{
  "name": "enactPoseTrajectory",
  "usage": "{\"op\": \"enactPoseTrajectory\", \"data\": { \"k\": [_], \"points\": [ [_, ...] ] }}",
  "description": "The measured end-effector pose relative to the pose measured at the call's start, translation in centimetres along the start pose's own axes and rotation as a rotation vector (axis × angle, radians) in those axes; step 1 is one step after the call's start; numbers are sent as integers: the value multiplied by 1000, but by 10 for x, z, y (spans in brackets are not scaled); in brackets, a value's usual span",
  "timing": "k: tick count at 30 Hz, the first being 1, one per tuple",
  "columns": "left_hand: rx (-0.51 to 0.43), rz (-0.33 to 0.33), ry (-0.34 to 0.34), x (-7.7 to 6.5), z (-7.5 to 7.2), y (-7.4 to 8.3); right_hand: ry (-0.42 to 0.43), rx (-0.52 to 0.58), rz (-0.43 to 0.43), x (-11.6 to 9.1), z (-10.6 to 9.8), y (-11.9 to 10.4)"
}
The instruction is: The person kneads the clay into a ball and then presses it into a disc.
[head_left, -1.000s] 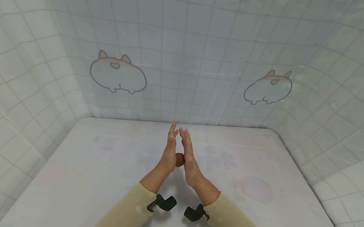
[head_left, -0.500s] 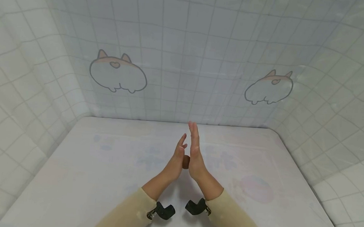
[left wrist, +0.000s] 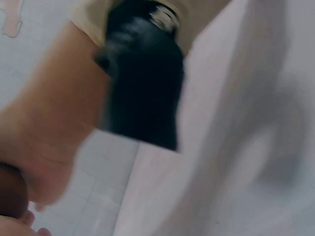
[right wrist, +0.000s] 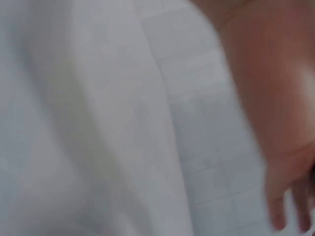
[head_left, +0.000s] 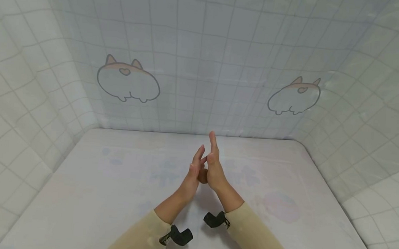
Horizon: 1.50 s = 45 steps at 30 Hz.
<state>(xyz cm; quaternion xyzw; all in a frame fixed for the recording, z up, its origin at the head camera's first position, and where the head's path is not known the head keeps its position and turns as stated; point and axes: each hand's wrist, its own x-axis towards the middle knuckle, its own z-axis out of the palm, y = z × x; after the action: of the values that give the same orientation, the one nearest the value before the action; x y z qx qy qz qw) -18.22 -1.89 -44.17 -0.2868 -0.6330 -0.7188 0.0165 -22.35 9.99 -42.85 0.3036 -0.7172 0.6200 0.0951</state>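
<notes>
Between my two palms sits a small, smooth brown ball (head_left: 202, 176), partly covered by the hands. My left hand (head_left: 190, 180) presses it from the left with the fingers extended forward. From the other side my right hand (head_left: 216, 174) presses against it, its fingers also straight and reaching farther forward. Both hands are raised above the table, palms facing each other. In the left wrist view the dark brown ball (left wrist: 12, 191) shows at the left edge, against a palm. Only a dark sliver shows beside the fingers at the right edge of the right wrist view.
A white table (head_left: 106, 195) with faint pastel prints lies beneath the hands. Grid-patterned curtains (head_left: 202, 82) with animal drawings hang behind and at both sides. A black camera mount (head_left: 180, 235) sits on the left sleeve, another black mount (head_left: 214, 219) on the right.
Both hands shifted to the right, then rubbed past each other: the right hand slid forward, and the left drew back slightly. The ball stayed between the palms, its visible outline changing.
</notes>
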Motion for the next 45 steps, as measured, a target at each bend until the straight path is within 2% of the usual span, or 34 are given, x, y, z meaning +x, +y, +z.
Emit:
{"op": "enactPoseTrajectory", "data": {
  "k": [4, 8, 13, 17, 23, 28, 32, 38, 42, 45],
  "points": [
    [-42, 74, 24, 0, 0, 4, -16, -67, 39, -2, -1, 8],
    [-80, 104, 66, 1, -2, 8, -48, -157, 38, -5, -1, 15],
    [-81, 146, 117, 3, -6, 14, -125, -243, -36, -12, 1, 21],
    [-15, 155, 161, 8, -9, 17, -172, -216, -92, -19, 5, 19],
    [95, 73, 227, 14, -11, 19, -231, -101, -200, -28, 13, 11],
    [143, 15, 246, 17, -15, 10, -246, -23, -301, -30, 17, 2],
    [183, -57, 205, 14, -16, -1, -193, 7, -362, -29, 15, -6],
    [291, -151, 123, 8, -11, -9, -108, 58, -391, -23, 8, -15],
    [364, -183, 81, 3, -6, -9, -62, 80, -386, -17, 4, -15],
    [362, -189, 55, 0, -3, -7, -40, 82, -363, -14, 1, -14]
  ]
}}
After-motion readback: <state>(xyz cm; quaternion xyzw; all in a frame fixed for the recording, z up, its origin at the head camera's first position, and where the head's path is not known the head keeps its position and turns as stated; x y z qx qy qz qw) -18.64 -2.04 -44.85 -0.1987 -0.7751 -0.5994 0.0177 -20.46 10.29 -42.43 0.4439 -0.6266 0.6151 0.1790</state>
